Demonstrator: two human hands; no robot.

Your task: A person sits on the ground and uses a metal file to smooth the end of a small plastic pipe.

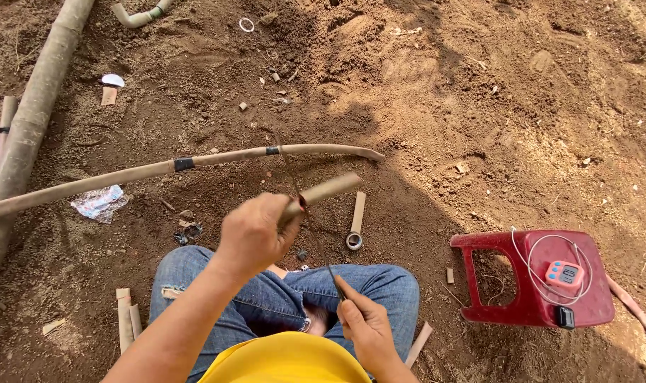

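Short tan pipe piece (328, 189) sits gripped in the left hand (255, 234), held above the person's jeans-clad knees and angled up to the right. Right hand (365, 328) is closed around a thin dark saw blade (301, 206) that crosses the pipe near the left fist. On the dirt beyond lies a long curved pipe (160, 170); a red plastic stool (532, 280) stands to the right

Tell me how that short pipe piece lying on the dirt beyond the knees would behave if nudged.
The short pipe piece looks round and hollow, so it would probably roll sideways, though the loose soil may slow it. It seems light and stiff, like the pipe in the left hand.
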